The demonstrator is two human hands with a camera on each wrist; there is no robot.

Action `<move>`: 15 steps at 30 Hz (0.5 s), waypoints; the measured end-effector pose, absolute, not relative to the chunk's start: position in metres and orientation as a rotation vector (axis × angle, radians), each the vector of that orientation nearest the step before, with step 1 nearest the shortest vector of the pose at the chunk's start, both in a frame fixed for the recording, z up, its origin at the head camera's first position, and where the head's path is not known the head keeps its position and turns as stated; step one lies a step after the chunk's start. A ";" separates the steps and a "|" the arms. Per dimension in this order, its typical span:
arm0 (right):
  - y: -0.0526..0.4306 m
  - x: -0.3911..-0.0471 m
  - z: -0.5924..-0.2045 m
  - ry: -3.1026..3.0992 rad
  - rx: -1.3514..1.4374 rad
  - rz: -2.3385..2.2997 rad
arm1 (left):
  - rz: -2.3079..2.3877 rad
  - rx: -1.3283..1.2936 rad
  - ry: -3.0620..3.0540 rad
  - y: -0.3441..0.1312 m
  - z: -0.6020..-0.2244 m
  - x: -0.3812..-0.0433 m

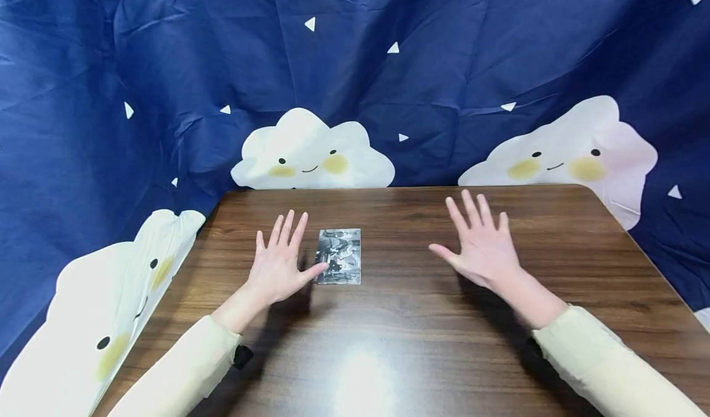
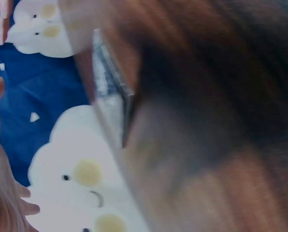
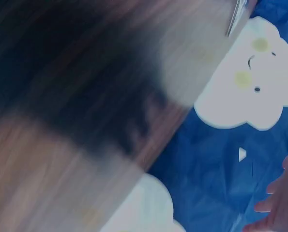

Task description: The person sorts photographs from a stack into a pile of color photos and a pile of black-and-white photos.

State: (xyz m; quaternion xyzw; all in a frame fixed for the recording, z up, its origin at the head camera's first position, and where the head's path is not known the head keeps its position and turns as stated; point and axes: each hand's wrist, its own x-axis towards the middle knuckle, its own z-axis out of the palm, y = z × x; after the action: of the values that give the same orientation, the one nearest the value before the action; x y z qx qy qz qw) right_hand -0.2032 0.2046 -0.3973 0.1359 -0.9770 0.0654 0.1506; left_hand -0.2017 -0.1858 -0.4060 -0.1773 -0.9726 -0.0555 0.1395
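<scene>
A thin, flat rectangular case [image 1: 339, 257] with a black-and-white picture on top lies on the wooden table, left of its middle. Just left of it is my left hand [image 1: 275, 269], fingers spread, the thumb overlapping the case's left edge in the head view. In the left wrist view the case [image 2: 110, 87] shows edge-on, and part of the left hand [image 2: 6, 193] is at the left border. Well to the right, my right hand [image 1: 485, 247] is held with spread fingers and holds nothing. The right wrist view catches only part of that hand [image 3: 284, 200].
The brown wood-grain table [image 1: 388, 324] reaches back to a dark blue curtain [image 1: 355, 47] printed with smiling white clouds and small white triangles. Dark shadows lie on the tabletop below both arms, and a bright glare spot sits near the front.
</scene>
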 end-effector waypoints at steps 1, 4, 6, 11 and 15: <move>0.198 -0.205 -0.400 -2.823 0.406 0.214 | -0.195 -0.513 -2.825 -0.186 -0.408 -0.203; 0.177 -0.208 -0.409 -2.876 0.435 0.295 | -0.291 -0.517 -2.863 -0.186 -0.415 -0.207; 0.163 -0.210 -0.416 -2.901 0.452 0.340 | -0.351 -0.521 -2.879 -0.187 -0.420 -0.209; 0.134 -0.212 -0.431 -2.928 0.513 0.450 | -0.527 -0.529 -2.890 -0.190 -0.434 -0.216; 0.116 -0.211 -0.443 -2.982 0.611 0.572 | -0.702 -0.511 -2.927 -0.193 -0.445 -0.222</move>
State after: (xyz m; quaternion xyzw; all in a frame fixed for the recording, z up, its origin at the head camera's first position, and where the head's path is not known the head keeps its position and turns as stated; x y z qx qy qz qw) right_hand -0.2108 0.1158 -0.4429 0.1971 -0.9626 0.1846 0.0221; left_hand -0.2217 -0.1934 -0.4454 -0.1673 -0.9577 -0.2297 0.0444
